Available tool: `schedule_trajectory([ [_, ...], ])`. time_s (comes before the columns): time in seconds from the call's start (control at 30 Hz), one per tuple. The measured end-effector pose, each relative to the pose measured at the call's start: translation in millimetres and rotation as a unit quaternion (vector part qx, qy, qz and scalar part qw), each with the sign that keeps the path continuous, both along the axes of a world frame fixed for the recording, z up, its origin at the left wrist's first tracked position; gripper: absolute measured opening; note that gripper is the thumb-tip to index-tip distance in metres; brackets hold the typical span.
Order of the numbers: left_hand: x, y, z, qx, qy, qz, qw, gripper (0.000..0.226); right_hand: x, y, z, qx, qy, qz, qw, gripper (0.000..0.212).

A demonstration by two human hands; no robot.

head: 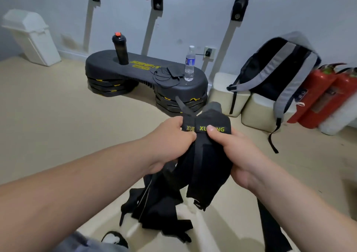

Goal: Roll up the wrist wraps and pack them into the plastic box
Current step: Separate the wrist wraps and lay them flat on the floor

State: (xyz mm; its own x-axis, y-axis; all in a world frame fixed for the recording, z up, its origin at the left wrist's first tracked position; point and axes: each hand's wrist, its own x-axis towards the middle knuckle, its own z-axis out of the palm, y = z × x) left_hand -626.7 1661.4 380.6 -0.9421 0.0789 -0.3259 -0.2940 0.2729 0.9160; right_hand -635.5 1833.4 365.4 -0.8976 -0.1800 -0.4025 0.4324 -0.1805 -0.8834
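Black fabric wrist wraps with yellow lettering (210, 155): held side by side above the beige floor (58, 116), tails hanging, probably being lined up for rolling.
Left hand (170, 139): thumb and fingers pinch one wrap's top edge.
Right hand (237, 155): thumb presses the other's label, fingers curled behind.
Loose black straps (158, 209): heaped on the floor below.
Room: grey wall, black step platform (108, 62) at the floor's far edge.
Plastic box: cannot tell where.
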Motion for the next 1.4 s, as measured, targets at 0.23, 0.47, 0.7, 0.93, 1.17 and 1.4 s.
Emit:
schedule_trajectory([
  [0.23,17,6,-18,-0.044,0.025,-0.007,0.999,0.022,12,1,-4,0.007,0.028,-0.016,0.999,0.016],
  [0.47,-2,-9,-15,0.029,-0.018,0.005,0.999,0.028,-9,18,1,0.027,0.091,0.011,0.995,0.016],
  [0.7,2,6,-9,0.150,-0.007,-0.048,0.988,0.018,-14,6,-11,0.085,0.218,-0.014,0.972,0.006],
  [0.93,3,10,-12,0.147,0.060,-0.010,0.987,0.016,-19,2,-14,0.029,0.185,0.008,0.982,0.017],
  [1.17,4,16,-15,0.126,0.080,-0.036,0.988,0.015,-20,3,-16,0.066,0.217,-0.038,0.973,0.012],
  [1.4,5,17,-19,0.061,0.098,-0.062,0.991,0.021,-20,4,-23,0.053,0.161,-0.017,0.985,0.015],
])
